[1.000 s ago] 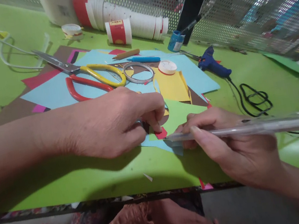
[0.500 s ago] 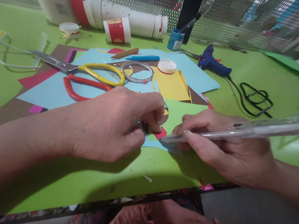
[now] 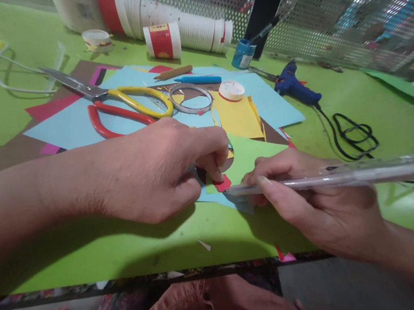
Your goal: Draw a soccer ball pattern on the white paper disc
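Observation:
My left hand (image 3: 158, 171) reaches in from the left with its fingers curled, their tips pressing on a small red paper piece (image 3: 223, 184). That piece lies on light green paper (image 3: 256, 152) and light blue paper (image 3: 241, 202) near the table's front. In my right hand (image 3: 315, 211) is a clear-barrelled pen (image 3: 353, 176), lying nearly level with its long end out to the right. The pen's tip is at the red piece's lower right edge. Scissors (image 3: 127, 116) with one yellow and one red handle lie just beyond my left hand, partly hidden by it.
Coloured paper sheets (image 3: 60, 129) spread beyond my hands, with a tape roll (image 3: 192, 99), a blue pen (image 3: 198, 79) and a brown pen (image 3: 173, 73). A blue glue gun (image 3: 294, 85) lies at the right. Stacked paper cups (image 3: 169, 21) and a phone (image 3: 266, 13) stand by the perforated screen.
Very little differs. My right hand and the pen have shifted slightly to the right, while my left hand keeps pressing the red piece.

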### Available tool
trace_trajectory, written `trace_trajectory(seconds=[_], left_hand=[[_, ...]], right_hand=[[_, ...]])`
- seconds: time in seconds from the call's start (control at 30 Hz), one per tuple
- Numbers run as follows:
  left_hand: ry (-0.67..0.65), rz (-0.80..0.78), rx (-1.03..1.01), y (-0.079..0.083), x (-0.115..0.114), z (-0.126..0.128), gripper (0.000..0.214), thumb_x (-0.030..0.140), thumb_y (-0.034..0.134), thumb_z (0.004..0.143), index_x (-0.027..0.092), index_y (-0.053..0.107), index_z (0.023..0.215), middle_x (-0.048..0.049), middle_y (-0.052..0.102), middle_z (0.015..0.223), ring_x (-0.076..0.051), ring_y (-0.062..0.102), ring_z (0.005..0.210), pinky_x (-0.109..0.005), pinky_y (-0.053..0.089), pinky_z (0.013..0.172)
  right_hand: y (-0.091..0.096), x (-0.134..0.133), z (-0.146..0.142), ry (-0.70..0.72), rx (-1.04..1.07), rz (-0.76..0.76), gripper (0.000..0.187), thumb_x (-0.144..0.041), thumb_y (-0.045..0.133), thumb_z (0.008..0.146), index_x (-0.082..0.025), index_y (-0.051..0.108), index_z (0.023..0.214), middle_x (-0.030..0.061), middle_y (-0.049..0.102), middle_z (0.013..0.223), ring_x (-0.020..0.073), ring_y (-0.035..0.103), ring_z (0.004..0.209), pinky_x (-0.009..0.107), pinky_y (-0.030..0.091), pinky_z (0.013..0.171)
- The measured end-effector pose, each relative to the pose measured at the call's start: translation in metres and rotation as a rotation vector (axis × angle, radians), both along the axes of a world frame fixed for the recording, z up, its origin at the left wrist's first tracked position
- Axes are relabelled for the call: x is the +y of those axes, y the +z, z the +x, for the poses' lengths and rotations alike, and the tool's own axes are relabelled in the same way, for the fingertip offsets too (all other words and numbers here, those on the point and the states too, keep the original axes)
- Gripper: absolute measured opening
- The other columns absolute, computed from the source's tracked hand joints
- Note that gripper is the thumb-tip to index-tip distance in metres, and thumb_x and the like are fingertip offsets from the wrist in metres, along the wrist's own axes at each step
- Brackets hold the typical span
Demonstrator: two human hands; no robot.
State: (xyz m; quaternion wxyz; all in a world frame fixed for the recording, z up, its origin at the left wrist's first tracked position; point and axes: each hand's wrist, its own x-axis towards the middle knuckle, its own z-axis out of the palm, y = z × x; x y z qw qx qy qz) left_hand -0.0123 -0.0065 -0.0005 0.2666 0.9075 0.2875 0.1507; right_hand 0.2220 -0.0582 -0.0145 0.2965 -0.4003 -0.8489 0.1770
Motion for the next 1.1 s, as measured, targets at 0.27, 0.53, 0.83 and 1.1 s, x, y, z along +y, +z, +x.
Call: trace_trajectory(seconds=[0.27,0.53,0.83,1.1], left_hand=[[-0.002,0.018,0.018,0.000,0.001,0.000,0.043,0.007,0.049,0.067,0.029,0.063,0.102,0.0050,0.074,0.095,-0.017,0.068,0.081,-0.026,0.048,0.069],[-0.049,0.074,0.019,-0.003,0.004,0.000,0.037,0.010,0.049,0.069,0.025,0.063,0.099,0.0028,0.074,0.093,-0.018,0.068,0.080,-0.027,0.045,0.066],[-0.087,0.164,0.008,-0.002,0.001,-0.003,0.037,0.010,0.048,0.074,0.026,0.063,0.104,0.0039,0.074,0.090,-0.017,0.068,0.074,-0.027,0.044,0.062],[-0.087,0.175,-0.050,-0.009,0.004,-0.002,0.033,0.012,0.048,0.072,0.025,0.062,0.099,0.0034,0.074,0.084,-0.016,0.064,0.067,-0.027,0.039,0.057]], right_hand=[[0.000,0.000,0.001,-0.005,0.021,-0.028,0.007,-0.018,0.057,0.092,-0.018,0.063,0.089,-0.0028,0.068,0.073,0.0091,0.063,0.062,0.023,0.050,0.058],[0.001,0.001,0.001,-0.017,0.016,-0.006,0.010,-0.016,0.055,0.093,-0.016,0.063,0.087,-0.0023,0.067,0.070,0.0087,0.063,0.062,0.021,0.049,0.057],[0.001,-0.001,0.003,-0.041,0.004,-0.030,0.013,-0.018,0.053,0.094,-0.016,0.062,0.085,-0.0022,0.066,0.067,0.0081,0.061,0.058,0.019,0.049,0.054],[0.003,0.001,0.002,-0.046,0.039,-0.043,0.012,-0.015,0.054,0.093,-0.018,0.062,0.084,-0.0035,0.066,0.069,0.0066,0.062,0.061,0.015,0.051,0.059]])
